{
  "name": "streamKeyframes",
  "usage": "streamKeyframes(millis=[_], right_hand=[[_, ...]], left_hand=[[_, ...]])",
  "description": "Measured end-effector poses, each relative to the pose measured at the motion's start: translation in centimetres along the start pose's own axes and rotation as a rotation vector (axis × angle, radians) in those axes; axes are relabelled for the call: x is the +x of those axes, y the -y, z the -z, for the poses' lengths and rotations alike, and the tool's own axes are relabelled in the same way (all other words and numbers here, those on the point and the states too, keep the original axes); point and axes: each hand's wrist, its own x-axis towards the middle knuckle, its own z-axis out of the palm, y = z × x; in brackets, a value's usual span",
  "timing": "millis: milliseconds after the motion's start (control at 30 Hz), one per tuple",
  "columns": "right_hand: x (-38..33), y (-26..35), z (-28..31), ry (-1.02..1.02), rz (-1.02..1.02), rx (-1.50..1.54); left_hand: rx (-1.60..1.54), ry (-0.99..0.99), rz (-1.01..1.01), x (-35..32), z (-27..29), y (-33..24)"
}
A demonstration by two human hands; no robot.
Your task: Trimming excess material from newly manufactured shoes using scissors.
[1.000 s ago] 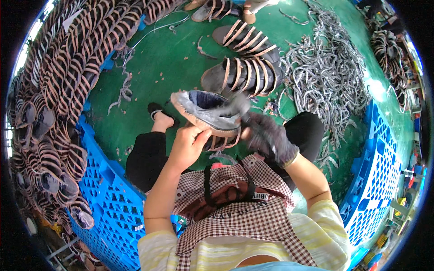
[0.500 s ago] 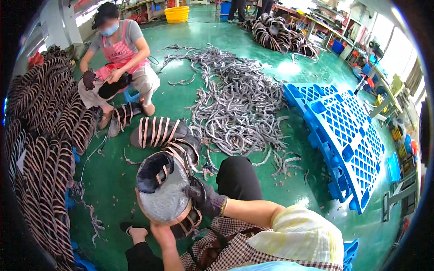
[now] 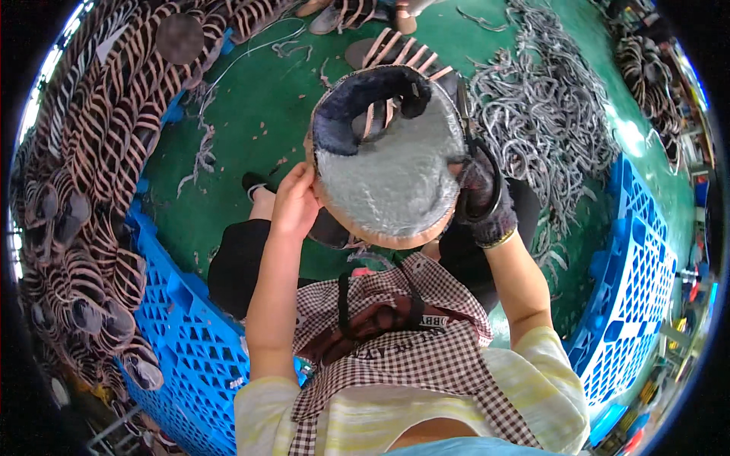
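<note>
Sandal [image 3: 391,163] is held raised, sole side facing the camera, presumably for inspection. Left hand [image 3: 295,204] fingers curl on its left rim; gloved right hand [image 3: 483,196] grips the right rim beside scissors [image 3: 470,140].

The green floor [image 3: 251,99] carries everything. A heap of grey strips [image 3: 547,114] lies on it at the right, with loose scraps [image 3: 201,152] at the left. Blue pallets [image 3: 190,342] lie at the lower left and right [image 3: 631,281]. Striped soles [image 3: 91,152] are stacked along the left, partly on the left pallet; more [image 3: 395,45] lie ahead.
</note>
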Motion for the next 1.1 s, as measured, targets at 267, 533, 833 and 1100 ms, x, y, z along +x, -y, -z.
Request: streamKeyframes(millis=[267,533,833,1100], right_hand=[[1.9,2.0,-1.3,0.001,-0.698,0.351],[1.4,6.4,0.2,0.346,-0.086,-0.046],[2.9,8.1,-1.8,0.47,0.026,-0.018],[3.0,8.9,-2.8,0.274,0.038,-0.023]], left_hand=[[-0.219,0.279,-0.204,-2.8,0.4,-1.9],[0.035,0.145,-0.42,-5.2,1.1,-2.4],[0.342,0.104,-0.413,-6.8,-0.1,0.5],[0.482,0.086,-0.424,-7.3,-0.3,1.5]])
